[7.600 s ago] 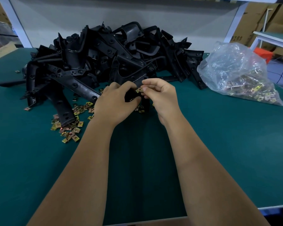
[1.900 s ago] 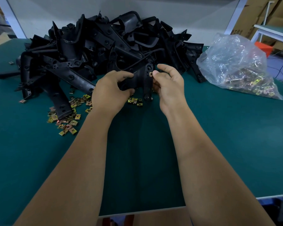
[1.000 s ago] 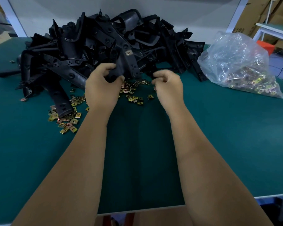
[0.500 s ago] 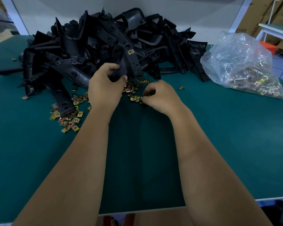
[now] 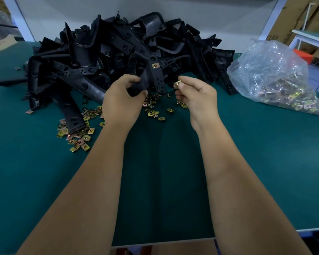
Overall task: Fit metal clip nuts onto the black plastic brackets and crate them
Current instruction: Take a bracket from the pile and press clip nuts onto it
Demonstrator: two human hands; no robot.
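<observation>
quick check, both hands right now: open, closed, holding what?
Left hand: closed, gripping a black bracket.
Right hand: closed, pinching one clip nut at the fingertips.

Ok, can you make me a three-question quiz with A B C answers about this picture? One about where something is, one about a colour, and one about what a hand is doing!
1. Where is the clear plastic bag of clips?
A. right of the black pile
B. under the table
C. in the left hand

2. What colour is the table top?
A. red
B. dark green
C. white

3. What is the right hand doing?
A. lying flat
B. pinching one clip nut
C. gripping the bag

Answers:
1. A: the plastic bag lies right of the bracket pile.
2. B: the table top is dark green.
3. B: the right hand pinches a gold clip nut, while the left hand grips a bracket.
</observation>
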